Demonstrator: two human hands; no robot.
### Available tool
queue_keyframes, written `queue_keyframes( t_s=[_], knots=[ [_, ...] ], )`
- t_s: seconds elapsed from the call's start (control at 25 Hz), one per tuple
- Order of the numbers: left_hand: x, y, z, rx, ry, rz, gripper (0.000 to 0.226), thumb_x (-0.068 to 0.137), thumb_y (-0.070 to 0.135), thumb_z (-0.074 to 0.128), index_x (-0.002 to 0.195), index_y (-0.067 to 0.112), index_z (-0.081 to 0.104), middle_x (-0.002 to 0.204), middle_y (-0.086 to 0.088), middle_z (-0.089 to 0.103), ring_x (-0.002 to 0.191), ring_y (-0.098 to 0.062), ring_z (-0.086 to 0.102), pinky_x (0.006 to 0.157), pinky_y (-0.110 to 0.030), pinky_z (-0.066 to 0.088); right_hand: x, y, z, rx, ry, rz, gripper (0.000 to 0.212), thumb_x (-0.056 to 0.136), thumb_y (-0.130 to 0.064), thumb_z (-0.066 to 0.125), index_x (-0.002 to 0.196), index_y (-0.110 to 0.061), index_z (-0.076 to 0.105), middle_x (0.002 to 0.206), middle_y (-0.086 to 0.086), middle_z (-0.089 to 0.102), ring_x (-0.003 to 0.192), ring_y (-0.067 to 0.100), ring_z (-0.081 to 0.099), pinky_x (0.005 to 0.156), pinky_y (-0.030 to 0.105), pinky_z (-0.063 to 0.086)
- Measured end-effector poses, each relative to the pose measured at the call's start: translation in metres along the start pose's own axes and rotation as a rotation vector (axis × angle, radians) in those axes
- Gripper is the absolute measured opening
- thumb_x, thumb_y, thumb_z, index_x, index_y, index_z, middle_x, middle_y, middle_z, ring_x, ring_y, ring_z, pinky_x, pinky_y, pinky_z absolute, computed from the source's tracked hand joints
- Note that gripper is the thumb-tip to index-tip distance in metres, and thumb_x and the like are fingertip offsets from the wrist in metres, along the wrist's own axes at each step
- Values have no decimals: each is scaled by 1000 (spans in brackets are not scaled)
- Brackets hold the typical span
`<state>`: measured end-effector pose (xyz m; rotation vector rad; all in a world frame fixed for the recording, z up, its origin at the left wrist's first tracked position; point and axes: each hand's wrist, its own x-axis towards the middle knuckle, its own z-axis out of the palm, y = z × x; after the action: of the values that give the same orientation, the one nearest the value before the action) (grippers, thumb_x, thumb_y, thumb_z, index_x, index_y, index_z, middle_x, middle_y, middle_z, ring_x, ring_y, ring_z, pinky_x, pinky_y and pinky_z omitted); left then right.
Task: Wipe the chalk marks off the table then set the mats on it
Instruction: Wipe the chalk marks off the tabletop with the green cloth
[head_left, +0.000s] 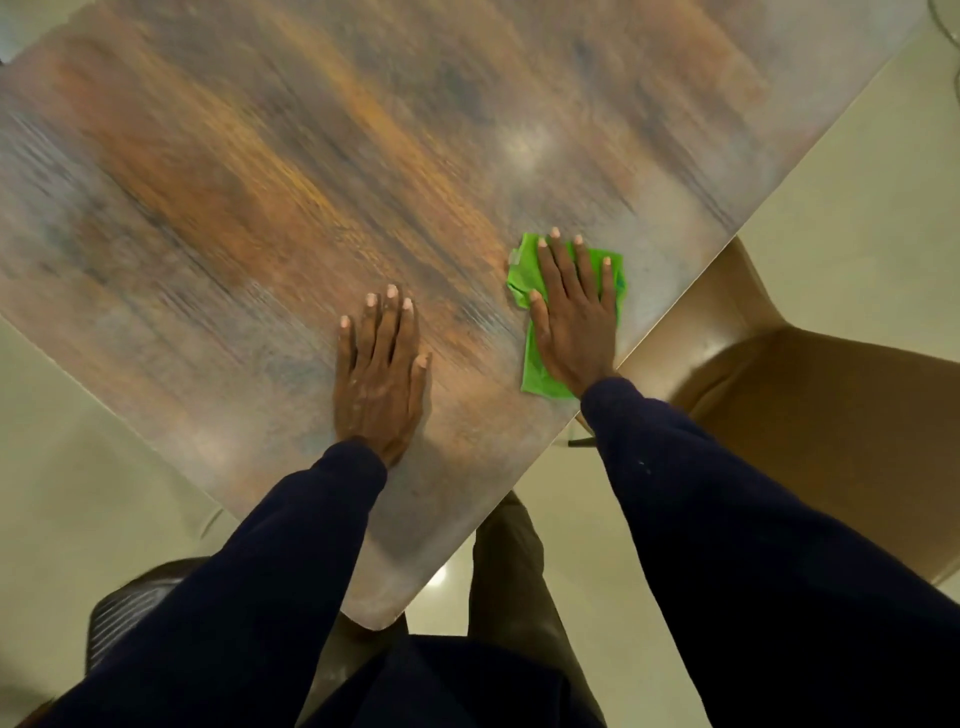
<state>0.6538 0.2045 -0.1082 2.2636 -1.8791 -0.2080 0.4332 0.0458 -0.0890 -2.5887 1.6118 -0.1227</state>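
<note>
Pale cream glossy floor (78, 415) surrounds a brown and grey streaked wooden table (234, 182) seen from above. The table runs diagonally from the upper left of the frame across the centre, with one rounded corner pointing to the lower middle. Much of its surface is blurred, with a whitish haze near the edges; single chalk marks cannot be made out.

At lower left, part of a dark slatted chair (124, 613) shows beside a dark navy sleeve (270, 571).

Left of centre, the left hand (382, 379) lies flat on the tabletop, fingers straight and close together, holding nothing.

Right of centre, near the table's right edge, the right hand (571, 322) presses flat, fingers spread, on a crumpled bright green cloth (523, 275) that lies on the table.

At far right, a smooth tan-brown moulded chair (805, 415) stands just beside that edge.
</note>
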Motion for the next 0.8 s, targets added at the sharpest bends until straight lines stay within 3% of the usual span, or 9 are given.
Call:
queue_keyframes(
  t_s=[0.08,0.28,0.44,0.6,0.8],
  knots=[
    [8,11,3,5,3,-19,61,116,30,25,170,5,9,178,-16,5,166,-34,4,131,-59,15,17,-5,5,8,5,-35,61,113,-38,36,169,-16,29,177,4,24,165,31,18,131,60,15],
    [32,51,15,14,4,-81,60,117,30,26,170,5,11,178,-17,6,166,-33,4,132,-58,13,-21,28,1,70,-117,-331,63,113,-44,34,170,-17,28,178,2,21,166,27,13,132,59,10],
    [64,102,24,-17,26,-67,62,116,28,33,170,4,14,178,-17,9,165,-34,7,131,-59,15,-12,100,-9,57,-113,-226,63,113,-46,30,170,-19,27,178,2,20,166,28,12,133,59,9],
    [84,137,31,-51,23,-46,60,117,31,26,170,5,16,178,-15,10,166,-32,7,132,-57,14,61,163,-19,4,-92,-172,62,114,-45,28,171,-20,23,179,2,19,166,28,12,132,58,12],
    [84,125,31,-33,57,-61,60,116,30,32,169,5,20,178,-15,13,166,-31,9,131,-58,20,123,123,-15,7,-59,-156,64,113,-46,28,170,-18,25,178,5,22,165,33,17,132,60,10]
  ],
)
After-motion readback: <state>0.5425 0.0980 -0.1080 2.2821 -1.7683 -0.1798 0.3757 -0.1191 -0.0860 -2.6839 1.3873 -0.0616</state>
